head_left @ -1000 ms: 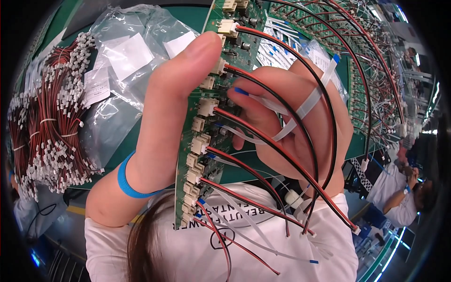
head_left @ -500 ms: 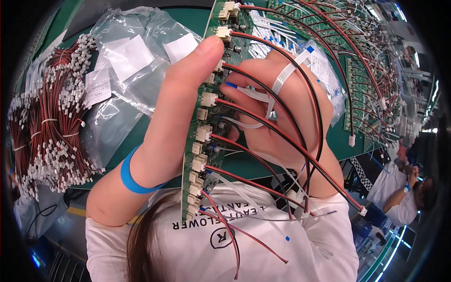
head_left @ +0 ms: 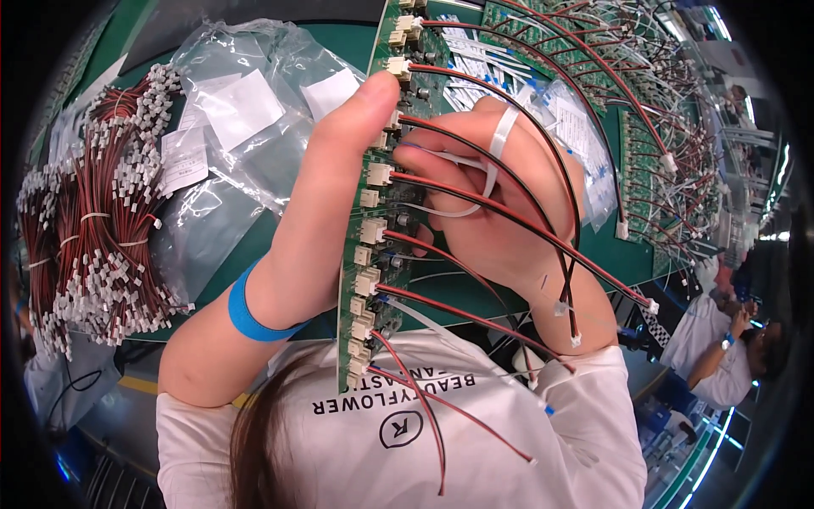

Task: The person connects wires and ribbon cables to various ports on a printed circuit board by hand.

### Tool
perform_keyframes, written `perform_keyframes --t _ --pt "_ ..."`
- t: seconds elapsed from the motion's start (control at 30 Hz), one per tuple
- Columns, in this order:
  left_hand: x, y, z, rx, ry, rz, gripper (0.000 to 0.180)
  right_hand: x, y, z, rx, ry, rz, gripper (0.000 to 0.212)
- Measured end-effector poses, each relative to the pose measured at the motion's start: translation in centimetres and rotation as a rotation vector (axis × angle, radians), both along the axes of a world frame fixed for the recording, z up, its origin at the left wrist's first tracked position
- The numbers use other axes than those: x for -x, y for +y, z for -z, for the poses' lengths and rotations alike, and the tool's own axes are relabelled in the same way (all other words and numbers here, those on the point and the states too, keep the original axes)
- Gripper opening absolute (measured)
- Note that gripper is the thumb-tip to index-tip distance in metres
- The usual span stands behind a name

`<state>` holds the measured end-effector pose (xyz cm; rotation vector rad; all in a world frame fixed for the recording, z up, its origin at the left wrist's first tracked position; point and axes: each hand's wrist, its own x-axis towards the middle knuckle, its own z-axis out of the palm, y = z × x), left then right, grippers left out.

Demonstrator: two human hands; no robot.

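A long green circuit board point(head_left: 392, 222) stands on edge in front of me, with a row of white connectors down its side. My left hand point(head_left: 335, 161) grips the board, its thumb against the edge near the upper connectors; its other fingers are mostly hidden behind it. My right hand point(head_left: 526, 199) is closed at the board's right face, fingers bent around a flat white ribbon cable point(head_left: 502, 134). Whether that cable's end sits in a socket is hidden by the fingers. Red-and-black wire leads point(head_left: 530, 227) run from the connectors across my right hand.
Bundles of red-and-black leads with white plugs point(head_left: 97, 229) lie at left beside clear plastic bags point(head_left: 220, 187) with paper labels. More wired green boards point(head_left: 644, 170) are stacked at right, near loose white ribbon cables point(head_left: 479, 64). Another person point(head_left: 712, 339) sits at far right.
The board's lower end has shifted slightly right, and the hanging leads have swung. My right fingers have closed in on the ribbon cable, whose blue tip is less visible now.
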<state>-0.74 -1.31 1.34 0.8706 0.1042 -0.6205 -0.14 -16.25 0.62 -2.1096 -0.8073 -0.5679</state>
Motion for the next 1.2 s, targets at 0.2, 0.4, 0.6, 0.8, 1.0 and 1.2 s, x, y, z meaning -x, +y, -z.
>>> perform_keyframes --t 0.2,0.4,0.6,0.8,1.0,1.2 --pt "-0.1 0.1 -0.2 -0.028 -0.013 -0.037 0.055 -0.7 -0.8 -1.7 -0.092 0.083 -0.046 0.015" --pt "-0.4 0.7 0.4 0.181 0.015 -0.026 0.068 -1.8 -2.0 -2.0 -0.403 0.397 -0.070 0.010" --pt "-0.7 0.6 0.0 0.211 0.011 0.021 0.079 -4.1 -5.1 -1.0 -0.934 0.555 0.104 0.024" --pt "-0.3 0.9 1.2 0.327 -0.022 0.041 0.077 -1.9 -2.0 -2.9 -0.486 0.661 0.015 0.026" --pt "0.5 -0.3 -0.6 0.019 -0.048 -0.093 0.065 -0.4 -1.6 -3.6 -0.575 0.847 -0.146 0.018" --pt "0.9 0.7 0.2 0.128 -0.103 -0.085 0.070 -0.6 -1.8 -3.6 -0.497 0.873 -0.197 0.014"
